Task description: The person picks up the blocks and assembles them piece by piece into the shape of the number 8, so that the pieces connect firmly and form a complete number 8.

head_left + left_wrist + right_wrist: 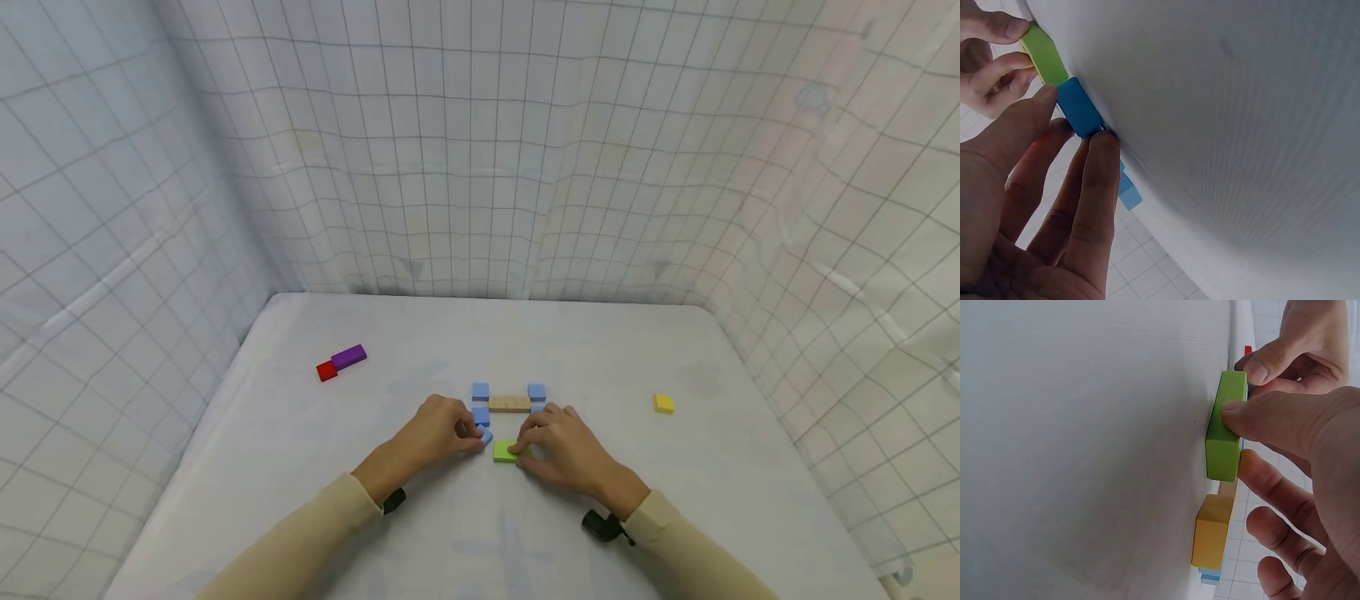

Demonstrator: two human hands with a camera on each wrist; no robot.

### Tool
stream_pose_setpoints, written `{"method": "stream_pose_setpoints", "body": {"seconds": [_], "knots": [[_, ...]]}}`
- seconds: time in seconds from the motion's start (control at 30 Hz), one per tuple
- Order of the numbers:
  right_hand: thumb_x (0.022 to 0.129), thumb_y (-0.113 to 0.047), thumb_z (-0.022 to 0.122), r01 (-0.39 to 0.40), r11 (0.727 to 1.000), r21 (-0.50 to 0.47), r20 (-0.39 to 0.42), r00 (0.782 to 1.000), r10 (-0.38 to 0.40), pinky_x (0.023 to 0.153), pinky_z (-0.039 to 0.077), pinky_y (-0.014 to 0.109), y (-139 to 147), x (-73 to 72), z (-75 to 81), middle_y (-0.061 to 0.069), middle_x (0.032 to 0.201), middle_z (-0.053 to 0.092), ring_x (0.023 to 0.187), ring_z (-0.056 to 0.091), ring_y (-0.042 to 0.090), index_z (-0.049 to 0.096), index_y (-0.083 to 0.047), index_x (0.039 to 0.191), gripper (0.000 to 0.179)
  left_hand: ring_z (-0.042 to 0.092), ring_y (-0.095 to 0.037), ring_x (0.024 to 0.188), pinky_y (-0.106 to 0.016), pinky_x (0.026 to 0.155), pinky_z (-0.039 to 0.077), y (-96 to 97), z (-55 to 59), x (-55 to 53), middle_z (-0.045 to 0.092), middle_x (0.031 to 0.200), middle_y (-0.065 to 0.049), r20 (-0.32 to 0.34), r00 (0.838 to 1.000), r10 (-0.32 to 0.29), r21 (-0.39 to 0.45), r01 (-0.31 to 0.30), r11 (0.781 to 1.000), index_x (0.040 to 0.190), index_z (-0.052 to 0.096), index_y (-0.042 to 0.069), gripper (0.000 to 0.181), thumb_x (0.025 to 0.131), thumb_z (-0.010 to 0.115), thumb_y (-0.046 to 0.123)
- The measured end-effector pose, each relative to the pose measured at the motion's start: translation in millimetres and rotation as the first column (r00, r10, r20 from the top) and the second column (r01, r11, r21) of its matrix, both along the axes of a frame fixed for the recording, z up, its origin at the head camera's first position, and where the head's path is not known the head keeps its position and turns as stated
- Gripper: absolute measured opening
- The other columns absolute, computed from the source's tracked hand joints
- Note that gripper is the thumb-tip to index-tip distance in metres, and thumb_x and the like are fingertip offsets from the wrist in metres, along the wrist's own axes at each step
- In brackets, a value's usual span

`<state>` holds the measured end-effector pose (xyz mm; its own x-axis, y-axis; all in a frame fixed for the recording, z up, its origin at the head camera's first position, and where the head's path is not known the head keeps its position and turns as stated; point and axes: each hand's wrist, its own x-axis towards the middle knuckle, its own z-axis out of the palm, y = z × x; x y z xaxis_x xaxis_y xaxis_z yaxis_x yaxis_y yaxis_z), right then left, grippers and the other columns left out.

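My left hand pinches a small blue block between thumb and fingertips, close to the table. My right hand grips a flat light-green block, thumb on its near face and a fingertip at its far edge. In the left wrist view the blue block's end meets the green block. Just beyond both hands lies a wooden block with blue blocks at its ends, such as the far-left one and the far-right one. The right hand partly covers the nearer right one.
A yellow-orange block shows beside the green one in the right wrist view. Farther right sits a yellow block. At the far left, a purple block and a red block lie end to end. Gridded white curtains surround the table.
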<state>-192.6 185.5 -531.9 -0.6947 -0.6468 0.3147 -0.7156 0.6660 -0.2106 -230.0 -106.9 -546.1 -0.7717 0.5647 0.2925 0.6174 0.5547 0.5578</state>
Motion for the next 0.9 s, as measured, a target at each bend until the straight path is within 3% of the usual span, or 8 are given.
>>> {"method": "stream_pose_setpoints", "body": {"seconds": [0.37, 0.6, 0.63, 0.67, 0.8, 0.83, 0.87, 0.9], "knots": [[0.093, -0.028, 0.102, 0.026, 0.999, -0.026, -0.009, 1.000, -0.026, 0.087, 0.045, 0.032, -3.0, -6.0, -1.3, -0.012, 0.111, 0.082, 0.105, 0.068, 0.015, 0.092, -0.031, 0.101, 0.013, 0.078, -0.005, 0.075, -0.024, 0.069, 0.065, 5.2, 26.0, 14.3, 0.088, 0.089, -0.005, 0.065, 0.998, 0.025, -0.008, -0.025, 1.000, 0.088, 0.089, 0.006, 0.013, 0.091, 0.101, 0.011], [0.091, -0.025, 0.103, 0.005, 0.998, -0.057, -0.019, 1.000, -0.006, 0.086, 0.045, 0.033, -2.4, -7.9, -2.9, -0.010, 0.111, 0.083, 0.106, 0.069, 0.017, 0.092, -0.030, 0.101, 0.015, 0.076, -0.002, 0.074, -0.022, 0.067, 0.063, 0.6, -0.2, 0.9, 0.088, 0.089, 0.002, 0.010, 1.000, -0.009, -0.002, 0.009, 1.000, 0.091, 0.090, 0.011, 0.016, 0.097, 0.099, 0.022], [0.092, -0.026, 0.103, 0.005, 0.998, -0.056, -0.017, 1.000, -0.005, 0.086, 0.045, 0.033, -2.6, -8.1, -3.1, -0.010, 0.111, 0.083, 0.106, 0.068, 0.017, 0.092, -0.030, 0.101, 0.015, 0.077, -0.002, 0.075, -0.022, 0.068, 0.064, 2.5, 6.2, 3.9, 0.088, 0.089, 0.001, 0.037, 0.999, 0.004, -0.011, -0.004, 1.000, 0.091, 0.090, 0.011, 0.015, 0.096, 0.100, 0.021], [0.092, -0.026, 0.102, 0.004, 0.998, -0.055, -0.011, 1.000, -0.005, 0.087, 0.045, 0.033, -3.0, -8.3, -2.8, -0.010, 0.112, 0.083, 0.106, 0.068, 0.017, 0.092, -0.030, 0.101, 0.014, 0.076, 0.000, 0.075, -0.021, 0.068, 0.063, 1.8, -0.5, 0.0, 0.088, 0.090, 0.002, 0.052, 0.999, 0.011, -0.012, -0.011, 1.000, 0.090, 0.090, 0.011, 0.015, 0.095, 0.100, 0.021], [0.093, -0.027, 0.102, 0.007, 0.999, -0.049, 0.003, 1.000, -0.007, 0.088, 0.045, 0.033, -3.3, -9.0, -2.3, -0.011, 0.112, 0.083, 0.107, 0.068, 0.017, 0.092, -0.031, 0.102, 0.013, 0.076, -0.001, 0.076, -0.020, 0.070, 0.063, 4.0, 13.6, 6.5, 0.087, 0.090, 0.001, 0.086, 0.996, 0.025, -0.018, -0.024, 1.000, 0.090, 0.090, 0.010, 0.014, 0.093, 0.101, 0.017], [0.093, -0.026, 0.102, 0.004, 0.999, -0.051, -0.001, 1.000, -0.004, 0.087, 0.045, 0.033, -3.2, -9.3, -2.3, -0.010, 0.112, 0.083, 0.106, 0.068, 0.017, 0.092, -0.031, 0.102, 0.014, 0.077, -0.002, 0.077, -0.021, 0.071, 0.065, 5.8, 23.4, 11.8, 0.088, 0.090, -0.001, 0.100, 0.994, 0.036, -0.030, -0.033, 0.999, 0.090, 0.089, 0.008, 0.014, 0.092, 0.101, 0.014], [0.093, -0.026, 0.102, 0.003, 0.999, -0.052, -0.002, 1.000, -0.003, 0.087, 0.045, 0.033, -2.9, -9.6, -2.2, -0.011, 0.112, 0.083, 0.106, 0.068, 0.017, 0.092, -0.031, 0.102, 0.014, 0.076, -0.001, 0.076, -0.020, 0.070, 0.064, 3.9, 18.1, 9.1, 0.088, 0.090, 0.000, 0.075, 0.997, 0.019, -0.017, -0.017, 1.000, 0.090, 0.089, 0.009, 0.014, 0.093, 0.101, 0.015], [0.093, -0.026, 0.102, 0.001, 0.999, -0.052, -0.003, 1.000, -0.001, 0.087, 0.045, 0.033, -2.5, -9.8, -2.2, -0.011, 0.112, 0.083, 0.106, 0.068, 0.017, 0.092, -0.031, 0.102, 0.014, 0.077, -0.004, 0.076, -0.021, 0.069, 0.064, 5.3, 28.0, 14.5, 0.088, 0.090, -0.002, 0.063, 0.998, 0.014, -0.020, -0.012, 1.000, 0.090, 0.089, 0.007, 0.013, 0.094, 0.100, 0.013]]}}
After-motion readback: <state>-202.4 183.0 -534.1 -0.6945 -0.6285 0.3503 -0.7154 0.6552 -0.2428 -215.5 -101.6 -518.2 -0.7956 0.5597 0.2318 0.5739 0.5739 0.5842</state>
